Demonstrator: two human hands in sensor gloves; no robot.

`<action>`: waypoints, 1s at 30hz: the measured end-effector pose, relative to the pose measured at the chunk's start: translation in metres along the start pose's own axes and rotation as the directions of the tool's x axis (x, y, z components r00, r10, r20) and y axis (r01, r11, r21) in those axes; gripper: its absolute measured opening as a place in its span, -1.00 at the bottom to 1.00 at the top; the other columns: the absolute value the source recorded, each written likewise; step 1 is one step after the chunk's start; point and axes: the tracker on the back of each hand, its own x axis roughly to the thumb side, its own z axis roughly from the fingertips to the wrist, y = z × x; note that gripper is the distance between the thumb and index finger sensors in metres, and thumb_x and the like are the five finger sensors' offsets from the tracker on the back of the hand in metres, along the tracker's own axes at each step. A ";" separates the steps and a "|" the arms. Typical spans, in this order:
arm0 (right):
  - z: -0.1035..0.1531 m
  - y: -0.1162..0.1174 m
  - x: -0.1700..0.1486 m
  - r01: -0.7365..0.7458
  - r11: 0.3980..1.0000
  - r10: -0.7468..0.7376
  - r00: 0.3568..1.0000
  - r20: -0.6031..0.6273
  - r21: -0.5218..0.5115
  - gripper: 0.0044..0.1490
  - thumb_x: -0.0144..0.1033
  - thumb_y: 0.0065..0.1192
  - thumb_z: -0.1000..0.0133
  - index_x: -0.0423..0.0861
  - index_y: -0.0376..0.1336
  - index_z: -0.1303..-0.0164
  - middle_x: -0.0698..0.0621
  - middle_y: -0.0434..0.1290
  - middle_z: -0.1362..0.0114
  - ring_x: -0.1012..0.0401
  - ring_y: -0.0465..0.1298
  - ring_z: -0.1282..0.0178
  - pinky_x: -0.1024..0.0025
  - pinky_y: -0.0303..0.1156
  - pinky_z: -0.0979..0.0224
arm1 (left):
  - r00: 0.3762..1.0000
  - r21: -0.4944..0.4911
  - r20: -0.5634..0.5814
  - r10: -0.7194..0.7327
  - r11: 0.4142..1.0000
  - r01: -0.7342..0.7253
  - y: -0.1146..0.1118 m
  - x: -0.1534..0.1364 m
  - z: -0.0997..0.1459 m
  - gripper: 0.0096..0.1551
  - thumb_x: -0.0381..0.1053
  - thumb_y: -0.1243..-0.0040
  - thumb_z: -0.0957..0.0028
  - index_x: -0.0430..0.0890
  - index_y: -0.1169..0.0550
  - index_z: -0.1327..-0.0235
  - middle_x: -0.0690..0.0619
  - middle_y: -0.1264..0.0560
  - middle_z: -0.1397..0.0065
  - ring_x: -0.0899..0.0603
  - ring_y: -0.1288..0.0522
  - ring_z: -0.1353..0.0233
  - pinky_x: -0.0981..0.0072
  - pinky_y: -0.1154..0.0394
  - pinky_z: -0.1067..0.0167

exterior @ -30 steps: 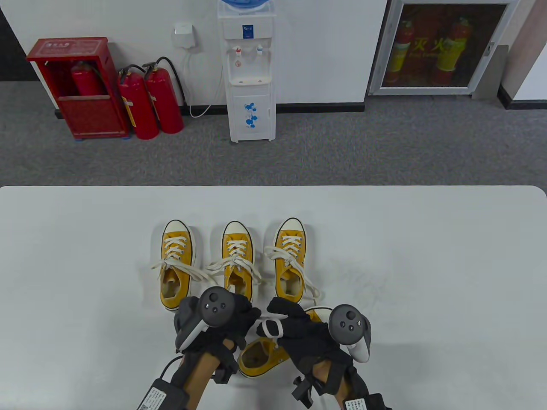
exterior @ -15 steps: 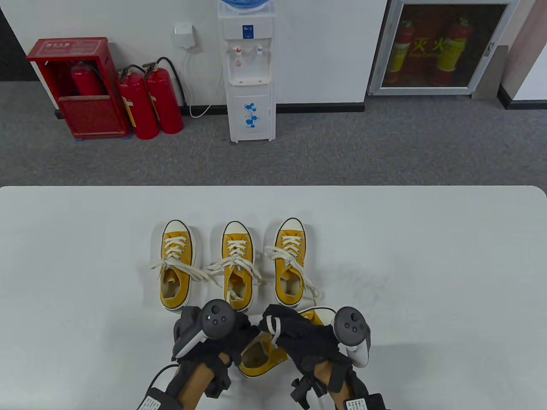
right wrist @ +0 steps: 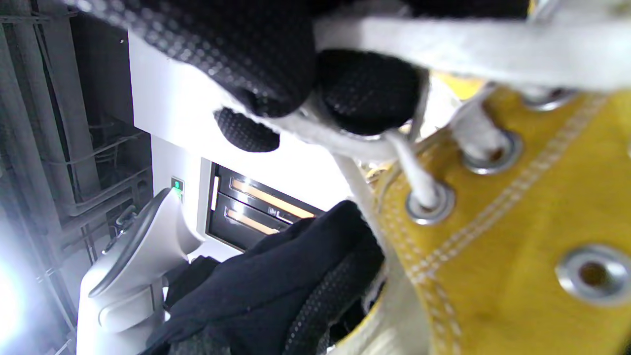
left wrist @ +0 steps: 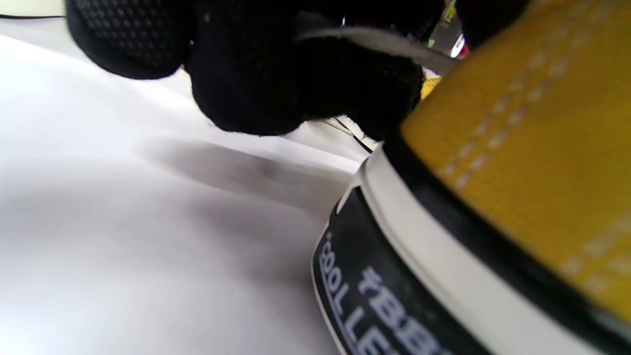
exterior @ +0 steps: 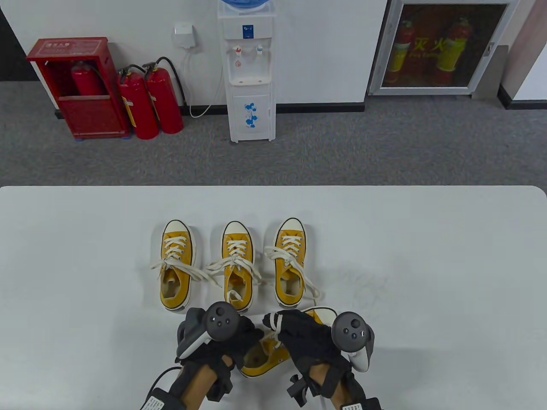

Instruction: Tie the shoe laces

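A yellow shoe (exterior: 260,356) lies near the front edge of the tabletop (exterior: 427,256), between the two gloved hands, its toe pointing away and to the right. The left hand (exterior: 222,341) sits over the shoe's left side; in the left wrist view its fingers (left wrist: 276,84) are curled and a white lace end (left wrist: 374,42) passes across them, apparently pinched, just above the shoe's black heel patch (left wrist: 374,296). The right hand (exterior: 307,337) is over the front of the same shoe, and its fingers (right wrist: 365,88) pinch a loop of white lace (exterior: 275,326) close to the metal eyelets (right wrist: 429,204). A tracker (exterior: 220,320) is strapped on the back of the left hand, and another tracker (exterior: 352,333) on the right.

Toward the middle of the tabletop three more yellow shoes stand in a row, toes pointing to the far edge: a left shoe (exterior: 175,265), a middle shoe (exterior: 236,265) and a right shoe (exterior: 291,262), each with loose white laces spilling over its sides onto the tabletop. The middle shoe's heel lies just beyond the left hand.
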 end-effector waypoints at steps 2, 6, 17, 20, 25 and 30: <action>0.000 0.000 0.003 -0.019 1.000 0.019 1.000 0.002 -0.007 -0.53 -0.42 0.40 0.01 -0.05 0.53 -0.12 -0.02 0.53 -0.31 0.09 0.52 -0.14 -0.06 0.32 -0.28 | 1.000 -0.001 0.001 0.004 1.000 -0.004 0.000 0.000 0.000 -0.39 0.43 -0.16 0.01 0.06 -0.71 -0.03 -0.03 -0.66 -0.18 -0.14 -0.70 0.11 -0.20 -0.54 -0.09; 0.002 -0.004 0.005 -0.068 0.997 0.068 0.998 -0.010 -0.034 -0.53 -0.37 0.42 0.02 -0.01 0.54 -0.11 0.00 0.57 -0.27 0.04 0.44 -0.25 -0.11 0.20 -0.37 | 1.000 0.006 0.006 0.010 1.000 -0.010 0.001 -0.001 0.000 -0.37 0.43 -0.16 0.02 0.05 -0.70 -0.07 -0.03 -0.65 -0.21 -0.14 -0.70 0.11 -0.20 -0.54 -0.09; 0.001 -0.019 -0.004 -0.071 0.996 0.075 0.994 -0.083 0.050 -0.40 -0.17 0.47 0.02 -0.11 0.47 -0.22 -0.04 0.66 -0.12 0.16 0.61 0.20 0.02 0.45 -0.09 | 0.999 0.018 0.007 0.037 0.999 -0.037 0.005 -0.005 0.001 -0.28 0.44 -0.13 0.00 0.04 -0.61 -0.27 -0.09 -0.57 -0.42 -0.15 -0.70 0.06 -0.21 -0.53 -0.12; 0.000 -0.018 -0.009 -0.032 0.995 0.043 0.994 -0.105 0.098 -0.33 -0.11 0.46 0.02 -0.14 0.43 -0.26 -0.04 0.66 -0.11 0.29 0.64 0.42 0.16 0.56 0.11 | 0.999 -0.013 0.010 0.045 0.999 -0.045 0.006 -0.006 0.001 -0.24 0.45 -0.11 -0.01 0.04 -0.56 -0.34 -0.11 -0.52 -0.50 -0.16 -0.70 0.05 -0.21 -0.53 -0.14; -0.001 -0.015 -0.011 0.031 0.985 -0.006 0.990 -0.144 0.171 -0.32 -0.08 0.45 0.02 -0.15 0.42 -0.26 -0.02 0.68 -0.06 0.31 0.66 0.49 0.20 0.58 0.16 | 0.998 0.002 0.008 0.057 0.998 -0.057 0.008 -0.008 0.002 -0.23 0.44 -0.10 -0.01 0.04 -0.54 -0.38 -0.13 -0.46 -0.56 -0.17 -0.69 0.02 -0.23 -0.51 -0.16; -0.001 -0.014 -0.010 0.010 0.987 0.011 0.992 -0.129 0.163 -0.32 -0.06 0.44 0.03 -0.16 0.45 -0.23 0.00 0.70 0.00 0.24 0.71 0.37 0.12 0.58 0.03 | 0.994 -0.020 0.030 0.108 0.994 -0.108 0.007 -0.009 0.001 -0.22 0.44 -0.10 -0.02 0.05 -0.50 -0.43 -0.15 -0.42 -0.60 -0.17 -0.69 0.00 -0.24 -0.50 -0.19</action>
